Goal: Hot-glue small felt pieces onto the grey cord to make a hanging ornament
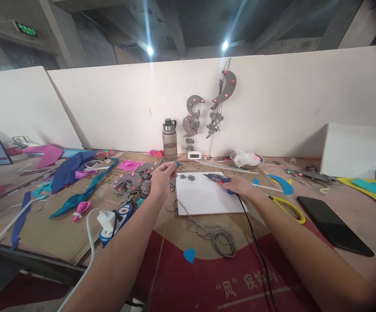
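My right hand point(236, 185) is closed round a blue glue gun point(218, 178), whose nozzle points left over a white board point(207, 199); its black cord runs down toward me. My left hand point(163, 175) is pinched at the board's upper left corner, with a small dark teal bit at its fingertips, too small to name. Small grey pieces point(188, 177) lie on the board between the hands. Grey cord point(222, 242) is coiled in front of the board, near a blue paper heart point(189, 255). Grey crescents with pink dots point(125, 183) lie left of my left hand.
A bottle point(169, 141) and a small white clock point(194, 155) stand behind the board. A power strip point(119, 223) sits at left. Yellow-handled scissors point(288, 209) and a black phone point(334, 225) lie at right. Grey moon hangings point(225, 91) are on the white wall.
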`<state>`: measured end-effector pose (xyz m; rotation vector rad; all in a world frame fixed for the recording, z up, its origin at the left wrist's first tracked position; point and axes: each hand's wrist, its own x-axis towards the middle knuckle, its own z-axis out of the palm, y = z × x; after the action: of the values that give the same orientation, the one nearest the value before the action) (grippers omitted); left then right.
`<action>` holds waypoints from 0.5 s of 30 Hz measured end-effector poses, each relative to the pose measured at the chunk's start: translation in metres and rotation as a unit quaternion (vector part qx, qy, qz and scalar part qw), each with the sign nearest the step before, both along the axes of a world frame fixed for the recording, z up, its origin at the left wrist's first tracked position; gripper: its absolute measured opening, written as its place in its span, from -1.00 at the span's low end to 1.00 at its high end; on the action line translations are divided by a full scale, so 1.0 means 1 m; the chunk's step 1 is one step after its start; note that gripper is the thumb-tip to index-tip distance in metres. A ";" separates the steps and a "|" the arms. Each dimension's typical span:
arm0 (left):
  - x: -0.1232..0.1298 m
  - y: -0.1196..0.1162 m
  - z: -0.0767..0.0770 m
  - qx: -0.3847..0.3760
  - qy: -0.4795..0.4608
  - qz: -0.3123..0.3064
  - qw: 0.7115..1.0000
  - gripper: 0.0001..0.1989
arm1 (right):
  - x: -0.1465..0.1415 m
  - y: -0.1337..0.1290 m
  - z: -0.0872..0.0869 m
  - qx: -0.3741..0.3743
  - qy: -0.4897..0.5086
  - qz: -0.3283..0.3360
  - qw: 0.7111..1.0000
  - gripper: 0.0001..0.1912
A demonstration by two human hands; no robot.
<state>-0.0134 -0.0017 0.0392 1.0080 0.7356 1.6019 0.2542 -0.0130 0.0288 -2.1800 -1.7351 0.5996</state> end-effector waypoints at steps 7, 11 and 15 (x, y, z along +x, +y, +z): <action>-0.001 0.004 -0.004 -0.049 -0.053 -0.027 0.997 -0.78 | 0.000 -0.008 0.009 0.026 0.170 -0.041 0.984 -0.85; -0.002 0.005 -0.006 -0.050 -0.061 -0.043 0.996 -0.79 | -0.009 -0.009 0.015 0.094 0.273 -0.039 0.957 -0.94; -0.002 0.007 -0.007 -0.041 -0.065 -0.053 0.996 -0.80 | -0.028 -0.011 0.019 0.155 0.390 0.009 0.908 -0.78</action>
<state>-0.0152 0.0058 0.0320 0.8609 0.6431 1.5181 0.2262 -0.0244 0.0483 -1.4087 -1.2907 0.9554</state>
